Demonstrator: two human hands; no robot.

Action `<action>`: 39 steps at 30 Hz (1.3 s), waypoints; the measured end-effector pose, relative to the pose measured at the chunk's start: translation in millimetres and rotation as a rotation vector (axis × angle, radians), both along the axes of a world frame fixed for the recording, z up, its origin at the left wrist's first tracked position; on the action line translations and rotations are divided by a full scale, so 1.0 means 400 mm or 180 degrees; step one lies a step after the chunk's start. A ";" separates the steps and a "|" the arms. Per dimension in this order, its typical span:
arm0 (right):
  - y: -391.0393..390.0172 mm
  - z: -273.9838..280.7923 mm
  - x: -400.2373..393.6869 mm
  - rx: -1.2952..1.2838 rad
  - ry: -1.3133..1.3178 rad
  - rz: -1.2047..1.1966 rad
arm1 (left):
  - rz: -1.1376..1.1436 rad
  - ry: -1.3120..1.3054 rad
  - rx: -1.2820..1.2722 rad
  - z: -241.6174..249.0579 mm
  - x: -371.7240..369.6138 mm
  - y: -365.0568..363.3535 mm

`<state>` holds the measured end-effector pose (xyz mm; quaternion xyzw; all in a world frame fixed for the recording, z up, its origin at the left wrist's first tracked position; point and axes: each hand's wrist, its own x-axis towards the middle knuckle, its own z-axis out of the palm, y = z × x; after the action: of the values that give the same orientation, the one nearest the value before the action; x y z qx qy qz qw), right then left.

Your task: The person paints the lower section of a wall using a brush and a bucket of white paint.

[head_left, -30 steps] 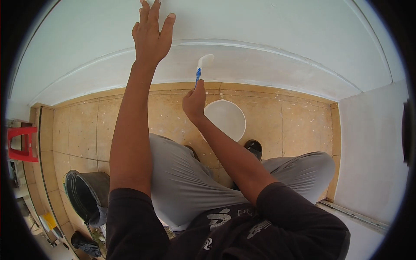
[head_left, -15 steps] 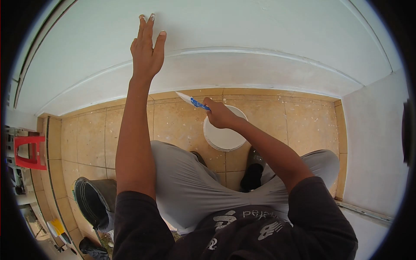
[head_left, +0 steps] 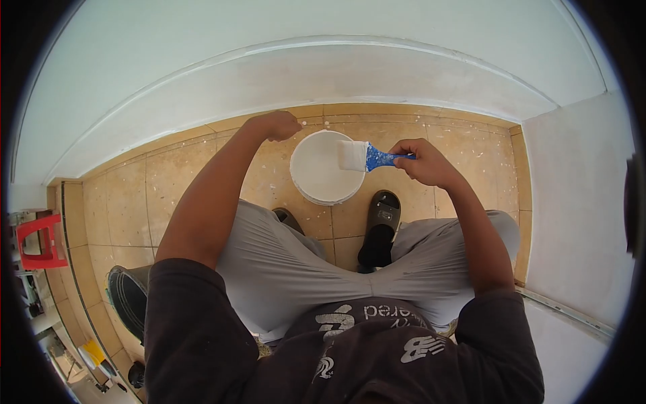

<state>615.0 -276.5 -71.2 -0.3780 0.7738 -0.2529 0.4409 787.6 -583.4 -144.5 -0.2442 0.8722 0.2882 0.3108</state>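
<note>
My right hand [head_left: 424,163] grips the blue handle of a flat paintbrush [head_left: 371,156]. Its wide bristles, coated white, hover over the right side of a round bucket of white paint [head_left: 323,176]. To the left of the bucket, my left hand [head_left: 276,126] is closed, its fingers curled and nothing visible in them. Part of those fingers is hidden from above. Beyond both hands runs a pale wall [head_left: 323,74] with a moulding line and a whitish lower band.
Tan floor tiles [head_left: 222,165] carry white paint specks. A dark bucket [head_left: 128,299] stands at my left, with a red plastic stool [head_left: 40,242] farther off. My sandalled foot [head_left: 383,215] is close to the paint bucket. Another wall [head_left: 579,195] rises on the right.
My left hand has dropped from the wall towards the bucket, its spread fingers now curled. My right hand has shifted right, bringing the paintbrush from left of the bucket to over it.
</note>
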 end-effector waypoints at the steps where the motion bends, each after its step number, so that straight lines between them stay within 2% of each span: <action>1: -0.003 -0.027 0.005 -0.0137 0.0026 0.0065 | -0.0036 -0.0503 0.0073 -0.032 -0.016 0.007; 3: -0.002 -0.084 0.027 -0.0388 0.0058 0.0197 | 0.0023 0.0381 -0.0019 -0.183 -0.001 0.005; 5: -0.008 -0.081 0.060 -0.0571 -0.0021 0.0093 | 0.0226 0.1102 -0.0136 -0.254 0.011 0.022; 8: -0.018 -0.108 0.074 -0.0773 0.0051 -0.0066 | 0.0655 0.0569 0.0747 -0.106 0.005 0.097; 11: -0.015 -0.146 0.069 -0.0915 -0.0224 -0.0406 | 0.0842 0.0782 0.0884 -0.133 0.008 0.104; 14: -0.019 -0.150 0.056 -0.0894 -0.0715 -0.0830 | 0.1551 0.0463 0.1284 -0.162 0.017 0.096; 18: -0.011 -0.168 -0.001 -0.0864 -0.1371 -0.1344 | 0.1644 0.0255 0.1395 -0.169 0.030 0.091; 21: -0.010 -0.169 0.000 -0.0928 -0.1439 -0.1540 | 0.1668 0.0336 0.1481 -0.178 0.043 0.103; 26: -0.031 -0.161 0.040 -0.0741 -0.0953 -0.1171 | 0.1652 0.0387 0.1511 -0.181 0.067 0.122; 35: -0.055 -0.189 0.109 -0.0771 -0.0299 -0.0658 | 0.2029 0.0123 0.2169 -0.165 0.194 0.193; 39: -0.072 -0.210 0.143 -0.1033 0.0281 -0.0291 | 0.2023 -0.0118 0.1924 -0.138 0.239 0.236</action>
<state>672.1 -305.5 -155.2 -0.4194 0.7578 -0.3775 0.3278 883.1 -488.9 -199.5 -0.4037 0.6245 0.6073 0.2798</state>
